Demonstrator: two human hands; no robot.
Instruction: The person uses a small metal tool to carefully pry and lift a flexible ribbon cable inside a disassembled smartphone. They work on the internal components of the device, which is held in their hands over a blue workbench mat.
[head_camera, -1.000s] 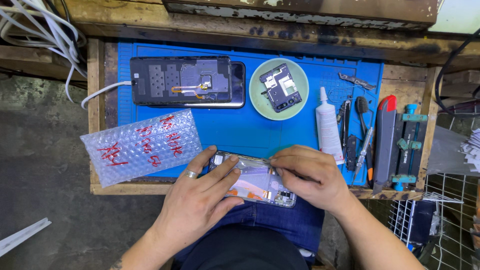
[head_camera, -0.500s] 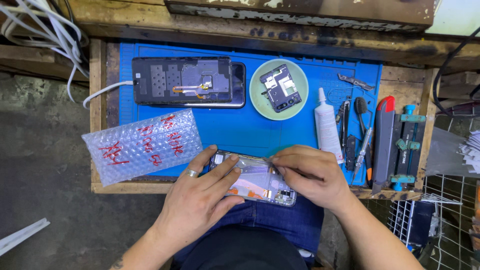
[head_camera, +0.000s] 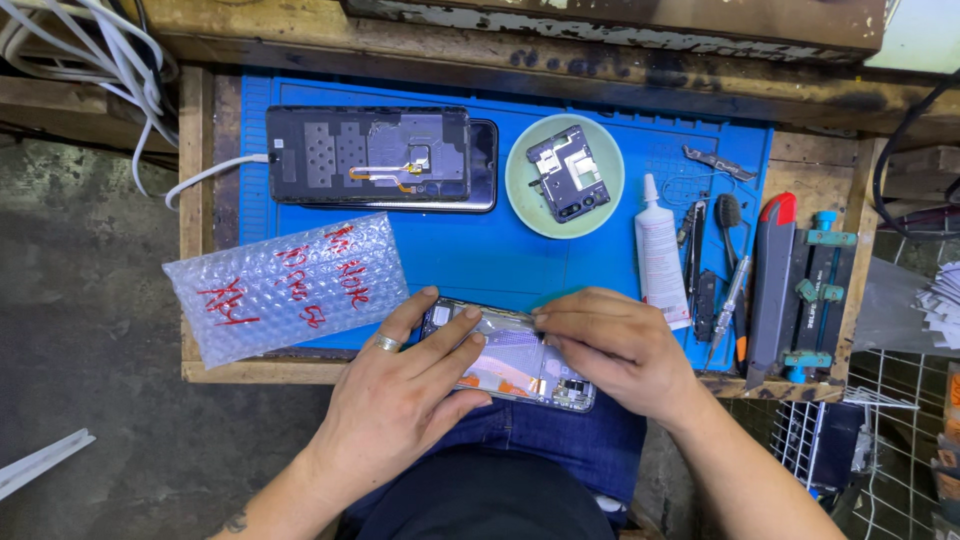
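at the counter's (head_camera: 300, 372) near edge, both hands close on an opened phone frame (head_camera: 512, 360) lying at six o'clock on the blue mat (head_camera: 480, 262), its long axis running nine to three. the left hand (head_camera: 405, 395), ring on one finger, lies flat over the frame's nine o'clock end; the right hand (head_camera: 612, 345) pinches its upper edge with narrowed fingers, slightly nearer the middle. at nine o'clock lies a bubble-wrap pouch (head_camera: 285, 285) marked in red; at three, a white glue tube (head_camera: 658, 255) and hand tools (head_camera: 715, 265). farther off, at twelve, lie a dismantled phone (head_camera: 380, 158) and a green dish (head_camera: 565, 175) of parts. nothing lies between hands and frame.
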